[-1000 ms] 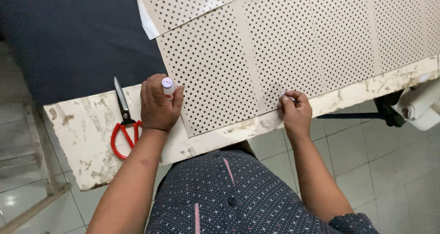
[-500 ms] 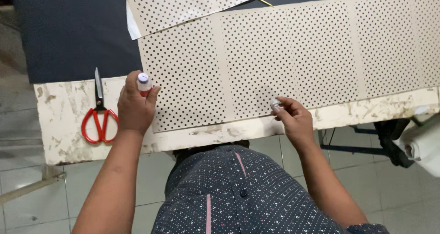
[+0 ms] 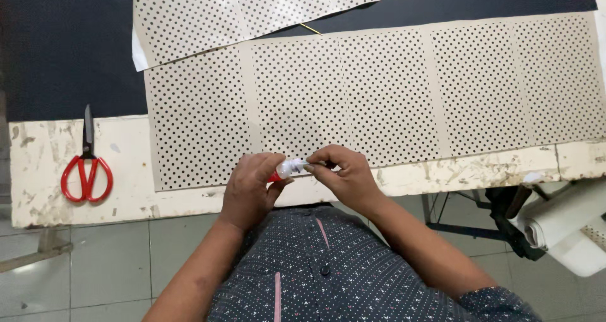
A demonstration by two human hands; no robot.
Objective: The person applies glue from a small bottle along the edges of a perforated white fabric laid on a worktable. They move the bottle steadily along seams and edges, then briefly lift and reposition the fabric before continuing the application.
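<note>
Both hands meet over the near edge of the worn white counter [image 3: 57, 202]. The left hand [image 3: 249, 189] grips a small white bottle with a red base [image 3: 287, 169]; the right hand [image 3: 344, 174] pinches its tip. Beneath lies a beige perforated card sheet [image 3: 379, 95]. Red-handled scissors [image 3: 86, 167] rest well left.

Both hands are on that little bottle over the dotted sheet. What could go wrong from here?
1. The bottle, held between left hand and right hand, sits right above the sheet; a drip could spot it.
2. It is held at the table edge, so a slip may drop it to the floor.
</note>
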